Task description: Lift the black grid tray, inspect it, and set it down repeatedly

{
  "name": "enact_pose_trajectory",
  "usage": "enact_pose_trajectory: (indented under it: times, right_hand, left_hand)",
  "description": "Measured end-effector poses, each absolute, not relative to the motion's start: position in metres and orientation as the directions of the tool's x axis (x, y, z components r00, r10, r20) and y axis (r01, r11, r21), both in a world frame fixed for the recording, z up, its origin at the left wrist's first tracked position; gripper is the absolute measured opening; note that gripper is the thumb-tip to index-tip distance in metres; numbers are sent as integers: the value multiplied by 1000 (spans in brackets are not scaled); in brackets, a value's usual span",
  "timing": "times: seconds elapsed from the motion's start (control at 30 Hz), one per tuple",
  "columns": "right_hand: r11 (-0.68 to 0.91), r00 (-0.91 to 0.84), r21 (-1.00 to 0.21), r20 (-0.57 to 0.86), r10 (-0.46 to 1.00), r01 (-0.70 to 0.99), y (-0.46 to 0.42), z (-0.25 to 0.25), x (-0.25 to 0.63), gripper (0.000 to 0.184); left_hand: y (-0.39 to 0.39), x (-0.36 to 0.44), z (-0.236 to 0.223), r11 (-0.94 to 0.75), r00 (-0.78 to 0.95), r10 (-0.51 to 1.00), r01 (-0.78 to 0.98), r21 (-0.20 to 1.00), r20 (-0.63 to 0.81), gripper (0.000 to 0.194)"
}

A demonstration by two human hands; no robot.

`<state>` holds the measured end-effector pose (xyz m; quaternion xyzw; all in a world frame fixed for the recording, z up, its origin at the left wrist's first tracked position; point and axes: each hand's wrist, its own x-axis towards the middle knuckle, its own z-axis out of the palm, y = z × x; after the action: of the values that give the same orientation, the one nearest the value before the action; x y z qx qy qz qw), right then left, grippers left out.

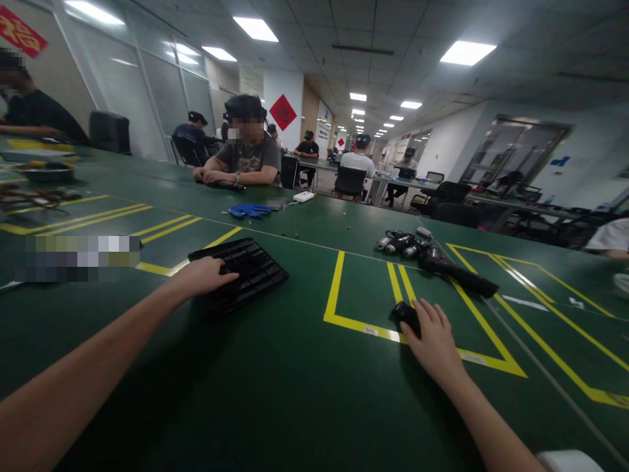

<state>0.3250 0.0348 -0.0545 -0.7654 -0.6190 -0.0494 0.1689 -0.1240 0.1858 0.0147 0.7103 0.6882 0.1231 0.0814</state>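
Note:
A black tray (250,272) with shallow compartments is in my left hand (204,275). The thumb lies over its top and the other fingers are at its left edge. It looks slightly tilted, with a dark shadow beneath. To the right, my right hand (435,334) is closed around a small black object (407,316), rounded and perhaps a mouse, though the fingers cover part of it. That object sits at the front yellow line of a taped rectangle (333,288) on the green table (295,380).
Beyond my right hand lie a black-handled tool (459,274) and a cluster of metal-ended black parts (403,242). A blue glove (250,210) and a white device (303,196) are farther back. Across the table sits a person (248,154). A bowl (48,172) stands far left.

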Motion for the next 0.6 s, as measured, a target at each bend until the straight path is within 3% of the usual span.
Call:
enact_pose_trajectory:
  times: [0.07,0.17,0.33,0.4,0.47,0.6]
  right_hand:
    - [-143,218,-265,277,936,954,36,-55,328,54]
    - [-88,214,-433,252,944,897,34,-46,318,47]
    - [70,54,-755,138,989,652,17,-26,259,44]
    - [151,-30,-843,158,987,517,10,-27,236,43]
    - [264,-82,-861,255,964,434,3,-32,222,40]
    - [415,-126,-798,402,907,437,-3,-38,215,33]
  left_hand:
    - [187,-125,12,-57,47,998,972,228,48,31]
    - [177,-116,11,-64,42,995,965,256,90,31]
    - [130,-57,10,-239,200,971,812,532,132,36]
    - [105,-27,7,-318,314,941,697,643,125,37]
    - [82,-3,3,-387,444,887,565,729,127,34]
    - [58,15,-13,-479,581,800,466,744,150,39]
